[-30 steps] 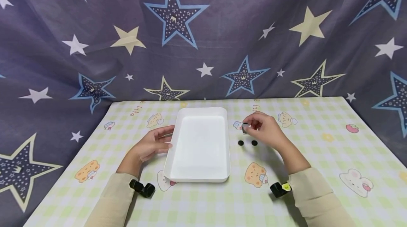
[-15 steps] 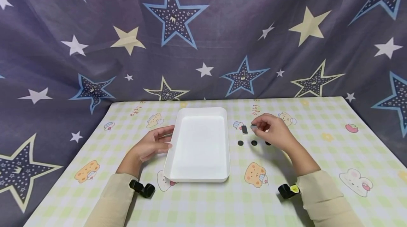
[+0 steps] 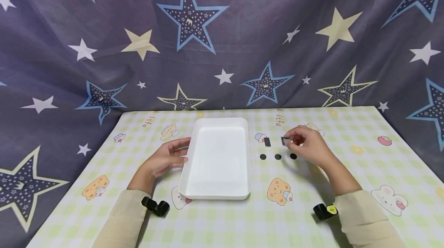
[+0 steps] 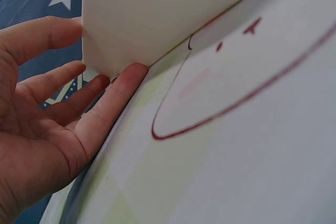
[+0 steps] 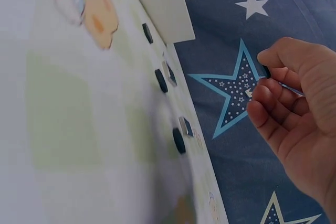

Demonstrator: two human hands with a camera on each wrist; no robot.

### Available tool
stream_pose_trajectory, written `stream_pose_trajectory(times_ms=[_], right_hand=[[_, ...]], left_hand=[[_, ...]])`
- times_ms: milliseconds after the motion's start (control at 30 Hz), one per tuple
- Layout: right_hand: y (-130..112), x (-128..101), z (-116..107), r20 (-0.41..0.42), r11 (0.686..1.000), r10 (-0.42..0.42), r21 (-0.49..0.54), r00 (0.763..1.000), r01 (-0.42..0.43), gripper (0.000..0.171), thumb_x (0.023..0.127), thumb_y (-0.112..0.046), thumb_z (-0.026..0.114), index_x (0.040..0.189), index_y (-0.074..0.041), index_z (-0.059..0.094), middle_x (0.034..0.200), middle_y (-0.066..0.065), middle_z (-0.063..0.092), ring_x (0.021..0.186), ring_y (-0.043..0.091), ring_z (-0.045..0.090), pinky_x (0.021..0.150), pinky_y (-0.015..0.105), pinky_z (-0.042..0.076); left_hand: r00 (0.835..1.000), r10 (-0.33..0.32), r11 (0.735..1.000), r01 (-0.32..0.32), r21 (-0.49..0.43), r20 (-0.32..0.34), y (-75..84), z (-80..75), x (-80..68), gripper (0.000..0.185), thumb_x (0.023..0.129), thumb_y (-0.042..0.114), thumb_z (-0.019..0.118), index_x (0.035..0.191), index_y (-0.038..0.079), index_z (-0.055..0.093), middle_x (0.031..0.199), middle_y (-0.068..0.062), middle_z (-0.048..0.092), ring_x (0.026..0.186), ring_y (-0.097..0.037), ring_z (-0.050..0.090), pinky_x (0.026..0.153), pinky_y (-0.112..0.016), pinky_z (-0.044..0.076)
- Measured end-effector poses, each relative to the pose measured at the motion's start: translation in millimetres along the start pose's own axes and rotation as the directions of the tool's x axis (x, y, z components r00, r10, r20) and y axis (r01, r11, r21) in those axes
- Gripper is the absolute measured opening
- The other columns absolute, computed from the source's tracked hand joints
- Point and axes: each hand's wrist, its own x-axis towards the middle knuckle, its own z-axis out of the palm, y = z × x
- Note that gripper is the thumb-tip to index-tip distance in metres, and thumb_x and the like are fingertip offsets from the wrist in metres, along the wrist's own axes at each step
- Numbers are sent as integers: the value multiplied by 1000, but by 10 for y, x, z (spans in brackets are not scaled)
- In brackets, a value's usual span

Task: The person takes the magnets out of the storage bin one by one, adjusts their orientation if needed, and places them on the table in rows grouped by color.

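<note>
My right hand (image 3: 308,145) pinches a small dark thin piece (image 5: 266,72) between thumb and fingertips, raised off the table in the right wrist view; its full shape is hidden. Beneath those fingertips lies a small black rectangular piece (image 3: 283,142), partly covered in the head view. Another black rectangle (image 3: 267,142) lies to its left. Nearer the person, three black round discs (image 3: 278,157) form a row. My left hand (image 3: 168,158) has its fingers extended, their tips touching the left side of a white rectangular tray (image 3: 215,197).
The table wears a green-and-white checked cloth (image 3: 229,225) with cartoon prints. Behind it hangs a dark star-patterned curtain (image 3: 229,55). The tray's right wall stands between its inside and the black pieces. A black wrist camera (image 3: 324,211) sits at the right sleeve.
My right hand has shifted rightward along the back row of pieces. The left rectangle and the rightmost disc have come fully into view. My left hand and the tray stay put.
</note>
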Motion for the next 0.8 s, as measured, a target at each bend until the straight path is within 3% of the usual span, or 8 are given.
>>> stream_pose_trajectory(times_ms=[333, 800], right_hand=[[120, -100, -73, -5, 999, -15, -50, 1000, 15, 15, 81, 2, 72, 95, -2, 71, 81, 2, 62, 70, 14, 55, 62, 23, 48], [255, -194, -131, -46, 1000, -21, -21, 999, 20, 15, 79, 5, 73, 93, -2, 71, 80, 1, 63, 67, 9, 54, 60, 19, 47]], left_hand=[[1000, -1, 1000, 1, 4, -1, -8, -7, 9, 79, 81, -9, 66, 151, -1, 30, 154, -22, 30, 133, -36, 43, 88, -42, 54], [1000, -2, 1000, 2, 6, -4, 0, 1, 1, 79, 81, -9, 67, 151, -1, 31, 154, -22, 30, 133, -36, 43, 88, -42, 54]])
